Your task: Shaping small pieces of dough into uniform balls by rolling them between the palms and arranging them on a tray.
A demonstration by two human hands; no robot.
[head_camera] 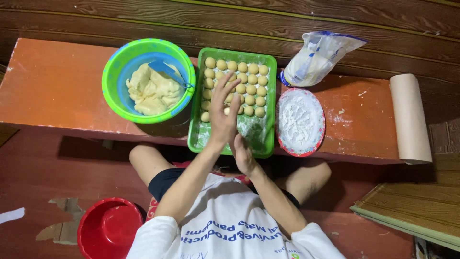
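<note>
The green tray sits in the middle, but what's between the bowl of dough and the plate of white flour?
In the head view, the green tray of dough balls lies between the bowl and the plate.

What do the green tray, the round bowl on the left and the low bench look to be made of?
Green tray: likely moulded plastic, with a uniform glossy colour and rounded rim. Bowl: also plastic by the look, with a green rim, blue inside and a smooth sheen. Bench: probably painted wood; the orange-red coat is worn and chipped pale at the edges, though the core is not visible.
</note>
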